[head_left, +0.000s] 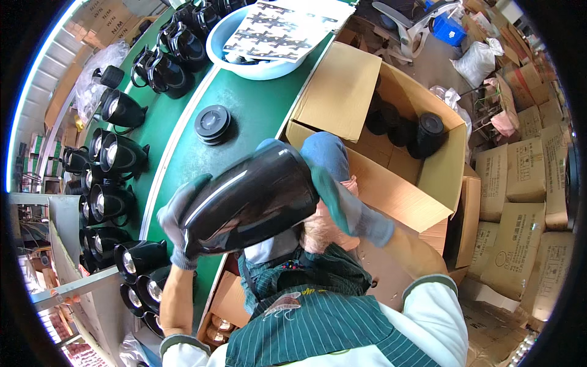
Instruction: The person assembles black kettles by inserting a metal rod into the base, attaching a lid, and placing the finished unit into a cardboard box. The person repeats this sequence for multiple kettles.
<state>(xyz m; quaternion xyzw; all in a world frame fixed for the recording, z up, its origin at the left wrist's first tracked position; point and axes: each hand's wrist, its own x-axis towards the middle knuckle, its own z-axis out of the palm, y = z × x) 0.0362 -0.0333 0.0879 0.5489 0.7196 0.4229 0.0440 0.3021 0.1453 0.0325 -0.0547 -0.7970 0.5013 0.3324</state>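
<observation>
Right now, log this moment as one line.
left hand: gripping glossy black vessel | right hand: at its right end | black discs: stacked on green table | open carton: right of table

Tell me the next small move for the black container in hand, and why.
I'd probably lower the black container onto the green table, beside the stacked black discs: it is tilted, with the left hand gripping one end and the right hand at the other, and bare green surface shows close by.

The lid stack [213, 123] and basin [264, 73] obstruct, with room between.
</observation>
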